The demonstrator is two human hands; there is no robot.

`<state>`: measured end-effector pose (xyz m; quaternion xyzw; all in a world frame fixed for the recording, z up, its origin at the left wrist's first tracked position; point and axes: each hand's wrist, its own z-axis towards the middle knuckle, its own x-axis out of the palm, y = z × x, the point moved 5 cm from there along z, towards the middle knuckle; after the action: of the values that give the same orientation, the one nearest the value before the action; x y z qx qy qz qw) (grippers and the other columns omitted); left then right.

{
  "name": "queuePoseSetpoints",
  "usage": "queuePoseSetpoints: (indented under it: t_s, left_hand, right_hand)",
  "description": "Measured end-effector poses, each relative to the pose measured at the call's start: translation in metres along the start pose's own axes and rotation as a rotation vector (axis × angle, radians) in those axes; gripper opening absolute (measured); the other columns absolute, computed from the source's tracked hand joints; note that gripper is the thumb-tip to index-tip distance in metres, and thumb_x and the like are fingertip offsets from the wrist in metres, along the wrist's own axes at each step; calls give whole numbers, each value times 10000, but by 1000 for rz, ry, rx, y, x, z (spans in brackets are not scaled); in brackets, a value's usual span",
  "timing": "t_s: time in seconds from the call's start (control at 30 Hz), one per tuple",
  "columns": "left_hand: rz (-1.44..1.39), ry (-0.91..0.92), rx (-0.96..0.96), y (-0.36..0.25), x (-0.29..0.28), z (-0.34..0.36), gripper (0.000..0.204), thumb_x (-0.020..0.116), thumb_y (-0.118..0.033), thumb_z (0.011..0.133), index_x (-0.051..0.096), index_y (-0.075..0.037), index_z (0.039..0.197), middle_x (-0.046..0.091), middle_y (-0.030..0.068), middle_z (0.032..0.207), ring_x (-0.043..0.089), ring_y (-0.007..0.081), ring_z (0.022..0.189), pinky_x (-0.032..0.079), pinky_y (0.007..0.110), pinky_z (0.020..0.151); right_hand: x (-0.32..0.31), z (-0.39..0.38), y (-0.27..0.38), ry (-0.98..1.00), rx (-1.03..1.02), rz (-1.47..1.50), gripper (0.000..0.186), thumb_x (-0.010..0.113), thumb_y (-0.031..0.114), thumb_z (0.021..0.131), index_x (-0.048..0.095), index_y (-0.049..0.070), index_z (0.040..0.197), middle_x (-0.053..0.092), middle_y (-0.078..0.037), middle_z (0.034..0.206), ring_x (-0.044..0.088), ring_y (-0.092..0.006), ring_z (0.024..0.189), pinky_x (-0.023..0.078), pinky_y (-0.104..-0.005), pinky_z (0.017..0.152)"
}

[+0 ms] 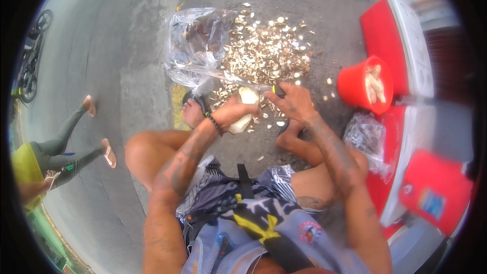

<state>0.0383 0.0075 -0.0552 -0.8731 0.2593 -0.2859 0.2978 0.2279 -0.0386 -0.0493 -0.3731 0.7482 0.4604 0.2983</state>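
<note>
My left hand point(229, 112) grips a thick, pale peeled root point(248, 96), which looks like cassava; its lower end shows below my fingers. My right hand point(295, 103) is closed round the black and yellow handle of a long knife point(223, 75). The blade points left and passes across the top of the root; whether it touches the root I cannot tell. Beyond my hands a heap of brown and white peelings point(269, 50) lies on the ground. Next to it, a clear plastic bag point(198, 35) spreads out on the left.
At the right, a red bucket point(350, 87) holds several peeled roots. Red coolers with white lids point(413, 45) stand behind it, with another plastic bag point(366, 134) beside them. My bare knees flank my arms. At far left, a person point(38, 165) walks past and a bicycle point(33, 66) stands.
</note>
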Motion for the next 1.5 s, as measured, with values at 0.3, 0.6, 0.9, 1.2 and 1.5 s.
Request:
queuePoseSetpoints:
  t_s: [0.3, 0.6, 0.9, 1.2, 1.5]
  left_hand:
    - [85, -70, 87, 4, -25, 7, 590, 695, -126, 818, 466, 7, 1346, 624, 89, 1081, 620, 160, 916, 530, 289, 722]
    - [44, -57, 20, 4, -14, 6, 435, 717, -80, 776, 572, -18, 1181, 634, 38, 950, 623, 151, 829, 529, 269, 658]
    - [24, 70, -46, 9, 2, 3, 693, 767, -80, 746, 400, 5, 1327, 588, 77, 1040, 625, 151, 814, 541, 279, 637]
    - [-38, -21, 189, -18, -18, -5, 632, 797, -124, 792, 442, -24, 1306, 605, 60, 1050, 624, 142, 897, 544, 278, 751]
    - [-171, -47, 239, -27, -11, -13, 486, 744, -108, 823, 533, -6, 1248, 653, 58, 927, 648, 136, 793, 527, 266, 685]
  right_hand:
    - [11, 3, -17, -5, 64, -13, 692, 563, 713, 867, 631, 26, 817, 660, -181, 752, 663, -341, 765, 500, -450, 716]
    - [16, 8, -25, 10, 48, 6, 698, 553, 728, 863, 625, 37, 796, 646, -161, 738, 651, -339, 762, 499, -452, 731]
    - [12, 9, -15, -73, -143, -26, 832, 417, 853, 842, 608, 49, 748, 623, -83, 631, 642, -273, 658, 531, -427, 689]
    - [6, 12, -15, -39, 66, 427, 726, 472, 673, 958, 652, -22, 1064, 684, -182, 967, 647, -260, 928, 495, -439, 854]
    - [-18, -10, 30, -260, -241, 364, 691, 558, 753, 864, 544, 69, 769, 549, -37, 595, 553, -169, 535, 454, -352, 512]
